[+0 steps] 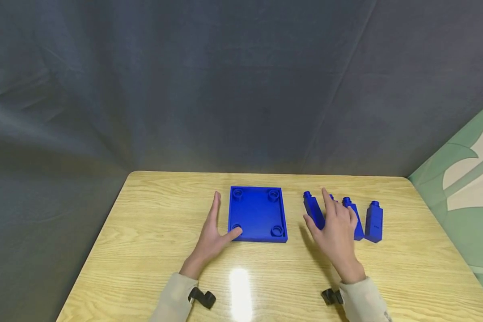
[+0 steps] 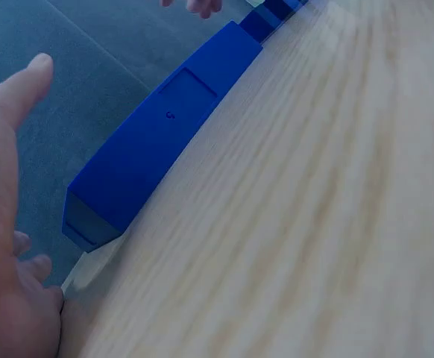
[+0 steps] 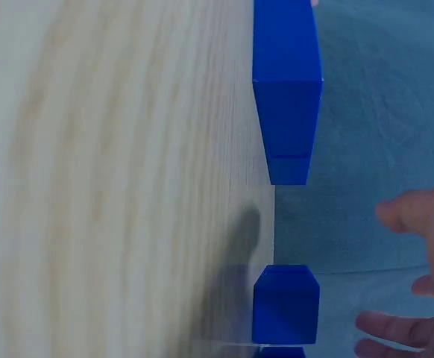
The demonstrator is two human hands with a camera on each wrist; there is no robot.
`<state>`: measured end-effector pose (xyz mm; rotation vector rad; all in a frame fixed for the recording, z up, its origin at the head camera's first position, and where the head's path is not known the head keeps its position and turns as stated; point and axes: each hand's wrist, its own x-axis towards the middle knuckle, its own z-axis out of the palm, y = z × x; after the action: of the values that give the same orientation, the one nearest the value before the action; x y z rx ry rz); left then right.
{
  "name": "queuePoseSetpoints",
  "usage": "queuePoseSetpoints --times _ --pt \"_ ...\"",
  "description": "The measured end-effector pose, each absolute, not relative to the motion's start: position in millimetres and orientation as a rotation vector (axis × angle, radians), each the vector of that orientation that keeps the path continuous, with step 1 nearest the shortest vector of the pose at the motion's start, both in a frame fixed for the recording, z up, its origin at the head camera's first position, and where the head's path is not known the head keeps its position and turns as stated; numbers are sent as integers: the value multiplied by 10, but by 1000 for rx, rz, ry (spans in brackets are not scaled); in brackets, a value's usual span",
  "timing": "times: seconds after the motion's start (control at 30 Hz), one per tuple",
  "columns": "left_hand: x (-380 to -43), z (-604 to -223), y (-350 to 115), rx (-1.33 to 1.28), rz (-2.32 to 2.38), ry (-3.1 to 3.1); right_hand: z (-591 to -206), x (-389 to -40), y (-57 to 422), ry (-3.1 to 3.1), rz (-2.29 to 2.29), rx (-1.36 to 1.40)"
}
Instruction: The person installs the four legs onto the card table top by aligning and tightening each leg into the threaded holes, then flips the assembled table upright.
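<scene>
A square blue tray-like plate (image 1: 257, 214) with raised edges and a round socket in each corner lies on the table. My left hand (image 1: 207, 239) is at its left side, fingers straight, the thumb reaching over the front-left socket. In the left wrist view the plate (image 2: 157, 130) stretches alongside that hand (image 2: 4, 224). My right hand (image 1: 336, 232) hovers with spread fingers above several blue leg-like blocks, each with a narrow peg at its far end. The leftmost block (image 1: 313, 208) and rightmost block (image 1: 373, 222) show beside it; others are partly hidden beneath. Nothing is between its fingers.
The wooden table (image 1: 145, 250) ends at a dark grey curtain (image 1: 233, 89) along the back and left. A green and cream leaf-patterned surface (image 1: 467, 214) borders the right side. Black straps (image 1: 201, 297) with small mounts sit on both wrists.
</scene>
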<state>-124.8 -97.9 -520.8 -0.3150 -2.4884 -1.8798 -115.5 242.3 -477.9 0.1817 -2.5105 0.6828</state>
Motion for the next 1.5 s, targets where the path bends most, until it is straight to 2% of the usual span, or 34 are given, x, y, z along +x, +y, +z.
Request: queuePoseSetpoints --times 0.33,0.83,1.5 --pt "-1252 -5326 -1036 -381 -1873 -2582 -4955 -1120 2555 -2540 643 179" --pt "-1259 -5334 -958 -418 -1412 -2861 -5053 -1097 2616 -2581 528 203" --pt "-1240 -5309 -955 -412 -1409 -2838 -5068 -1098 2594 -2513 620 131"
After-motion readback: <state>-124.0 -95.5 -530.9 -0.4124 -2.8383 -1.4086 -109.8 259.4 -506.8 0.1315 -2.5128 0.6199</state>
